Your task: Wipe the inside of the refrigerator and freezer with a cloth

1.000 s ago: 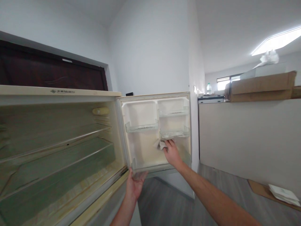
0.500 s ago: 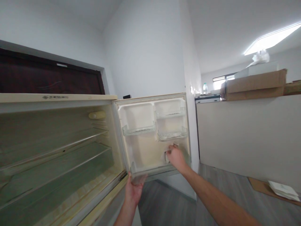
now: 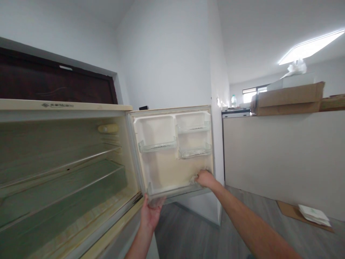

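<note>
The refrigerator door (image 3: 164, 169) stands wide, its cream inner face towards me. My left hand (image 3: 151, 215) grips the left end of the clear bottom door bin (image 3: 178, 194) from below, its fingers partly visible through the plastic. Low on the door's right side, my right hand (image 3: 205, 178) is closed on a crumpled whitish wipe (image 3: 193, 180), just above the bin's front edge. Whether it is paper or cloth I cannot tell. Higher up are a clear left bin (image 3: 157, 146) and two clear right bins (image 3: 195, 154).
To the left is the refrigerator compartment (image 3: 133, 176) with glass shelves (image 3: 67, 167). A white wall (image 3: 172, 54) rises behind the door. At right, a cardboard box (image 3: 289, 100) sits on a pale partition (image 3: 269, 151). Cardboard (image 3: 288, 212) and white paper (image 3: 314, 213) lie on the grey floor.
My right hand has moved slightly right and down across the door lining with the wipe. The left hand keeps its place on the bottom bin. The view has shifted slightly.
</note>
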The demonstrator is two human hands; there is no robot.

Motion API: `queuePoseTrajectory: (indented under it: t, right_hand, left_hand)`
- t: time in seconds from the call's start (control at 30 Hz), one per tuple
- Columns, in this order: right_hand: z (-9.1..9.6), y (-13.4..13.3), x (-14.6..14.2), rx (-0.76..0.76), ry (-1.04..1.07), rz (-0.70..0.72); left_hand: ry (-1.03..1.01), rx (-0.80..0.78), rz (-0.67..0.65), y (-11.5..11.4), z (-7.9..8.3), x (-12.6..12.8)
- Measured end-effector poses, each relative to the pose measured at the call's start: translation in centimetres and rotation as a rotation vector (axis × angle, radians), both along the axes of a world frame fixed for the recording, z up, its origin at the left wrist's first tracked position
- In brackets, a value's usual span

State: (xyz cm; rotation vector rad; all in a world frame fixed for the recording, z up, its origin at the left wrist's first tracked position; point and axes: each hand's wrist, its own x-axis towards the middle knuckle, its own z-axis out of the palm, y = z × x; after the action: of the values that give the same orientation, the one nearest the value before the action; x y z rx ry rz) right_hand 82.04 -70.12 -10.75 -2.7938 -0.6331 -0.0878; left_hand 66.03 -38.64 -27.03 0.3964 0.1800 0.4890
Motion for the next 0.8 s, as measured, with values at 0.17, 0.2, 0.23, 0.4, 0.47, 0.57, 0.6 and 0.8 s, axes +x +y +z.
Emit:
queuePoseTrajectory:
  t: [0.17, 0.2, 0.23, 0.4, 0.47, 0.57, 0.6, 0.8]
  right_hand:
    - [1.8, 0.6, -1.8, 0.249, -0.456, -0.122]
    - [2.2, 0.6, -2.0, 0.275, -0.555, -0.109]
    - [2.5, 0.5, -2.2, 0.27, -0.624, -0.081]
    - [3.3, -0.7, -1.5, -0.004, -0.564, 0.028]
    - [3.2, -1.2, -1.2, -0.151, -0.411, 0.076]
    - [3.1, -1.3, -1.2, -0.305, -0.249, 0.168]
    - [3.1, -1.2, -1.2, -0.346, -0.207, 0.193]
    - [2.7, 1.7, -1.6, -0.3, 0.012, 0.313]
  left_hand:
    - [-0.182, -0.07, -0.143, 1.6, -2.3, 0.9]
    - [-0.188, -0.074, -0.15, 1.7, -2.4, 0.9]
    - [-0.177, -0.073, -0.144, 1.8, -2.4, 0.9]
    - [-0.071, -0.059, -0.062, 1.1, -1.3, 0.5]
    - [-0.05, -0.059, -0.054, 0.6, -0.7, 0.3]
    - [-0.04, -0.048, -0.023, -0.3, 0.4, -0.2]
    - [-0.033, -0.04, -0.007, -0.7, 0.9, -0.3]
    - [0.018, -0.039, 0.025, -1.9, 2.9, -1.0]
